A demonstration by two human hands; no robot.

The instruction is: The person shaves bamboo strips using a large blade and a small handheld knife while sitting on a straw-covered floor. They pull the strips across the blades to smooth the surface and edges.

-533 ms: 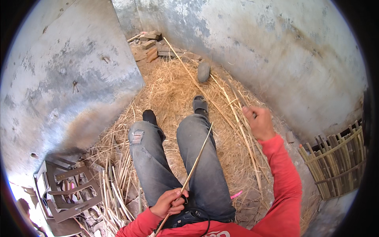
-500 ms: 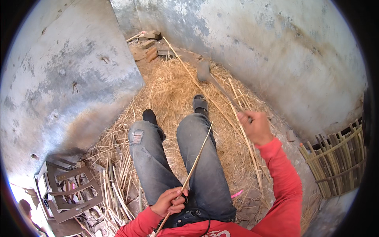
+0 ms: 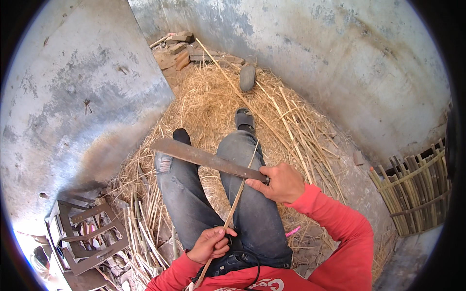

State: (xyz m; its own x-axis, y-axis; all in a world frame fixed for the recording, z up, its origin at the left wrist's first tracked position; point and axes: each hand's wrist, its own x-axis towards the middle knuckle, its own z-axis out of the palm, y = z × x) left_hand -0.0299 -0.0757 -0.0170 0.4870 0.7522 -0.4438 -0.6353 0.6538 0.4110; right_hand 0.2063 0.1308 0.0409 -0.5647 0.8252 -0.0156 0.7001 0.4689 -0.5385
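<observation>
In my lap, my left hand (image 3: 212, 245) is closed around a thin bamboo strip (image 3: 238, 198) that slants up and to the right over my right thigh. The strip's lower end runs down past my red sleeve. My right hand (image 3: 280, 182) grips the handle end of a machete (image 3: 204, 157), whose long brown blade points left across both knees. The blade crosses over the strip near its upper part; whether the edge touches it I cannot tell. Most of the machete's handle is hidden inside my fist.
Straw-like shavings (image 3: 204, 92) cover the floor around my feet. Long bamboo strips (image 3: 296, 131) lie at the right, more sticks (image 3: 141, 233) at the left. A dark frame (image 3: 92, 237) sits at lower left, a slatted bamboo panel (image 3: 415, 189) at right. A loose slipper (image 3: 247, 78) lies ahead.
My right hand has come inward and down, swinging the machete from pointing up and away to lying leftward across the strip. My left hand keeps its hold on the strip.
</observation>
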